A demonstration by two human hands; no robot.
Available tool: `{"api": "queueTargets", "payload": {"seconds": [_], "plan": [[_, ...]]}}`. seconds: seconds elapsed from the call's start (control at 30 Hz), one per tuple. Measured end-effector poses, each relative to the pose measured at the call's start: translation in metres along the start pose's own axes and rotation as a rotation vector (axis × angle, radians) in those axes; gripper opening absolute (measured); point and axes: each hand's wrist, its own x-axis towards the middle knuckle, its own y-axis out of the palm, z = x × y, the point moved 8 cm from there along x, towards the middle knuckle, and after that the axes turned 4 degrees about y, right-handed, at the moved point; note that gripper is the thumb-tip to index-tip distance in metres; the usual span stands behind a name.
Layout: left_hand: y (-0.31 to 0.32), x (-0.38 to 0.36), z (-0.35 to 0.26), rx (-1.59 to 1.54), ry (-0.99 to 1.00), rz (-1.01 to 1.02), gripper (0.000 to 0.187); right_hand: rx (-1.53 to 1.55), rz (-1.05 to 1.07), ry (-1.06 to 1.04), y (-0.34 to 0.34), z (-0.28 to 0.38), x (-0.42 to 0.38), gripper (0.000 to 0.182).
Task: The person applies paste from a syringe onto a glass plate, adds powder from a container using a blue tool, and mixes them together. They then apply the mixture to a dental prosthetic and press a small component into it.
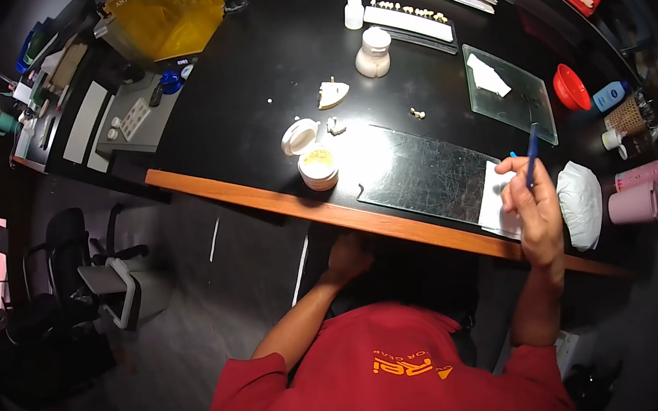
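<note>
My right hand [535, 210] is raised over the right front of the table, fingers closed around a slim dark-blue tool [533, 155] like a pen or brush, held upright. Under it lies a white tissue [498, 206] at the end of a glass slab [431, 173]. My left hand [351, 256] is low, below the table's front edge, its fingers lost in shadow. Nearest to it on the table stands an open jar [318, 169] with yellowish-white contents, its lid [301, 136] behind. Small tooth-like pieces [335, 126] and a dental cast [332, 92] sit beyond.
A second glass plate [524, 102] carries a folded white paper. Two white bottles [373, 54] [354, 9] and a rack of tooth-shaped pieces [409, 22] stand farther back. A red bowl [570, 87], white pouch [581, 205] and pink cup [634, 204] line the right side.
</note>
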Motion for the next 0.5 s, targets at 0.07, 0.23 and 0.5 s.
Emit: {"api": "queueTargets", "payload": {"seconds": [0.07,0.23,0.5], "plan": [[0.008,-0.002,0.003,0.015,0.001,0.012,0.028,-0.024,-0.029,-0.013,0.008,-0.007,-0.009,0.021],[0.026,-0.013,0.019,-0.024,-0.058,0.047,0.025,-0.163,-0.322,-0.274,0.008,-0.017,-0.033,0.029],[0.002,-0.003,-0.001,-0.178,-0.197,0.180,0.031,-0.458,-0.257,-0.270,-0.002,-0.026,-0.023,0.036]]}}
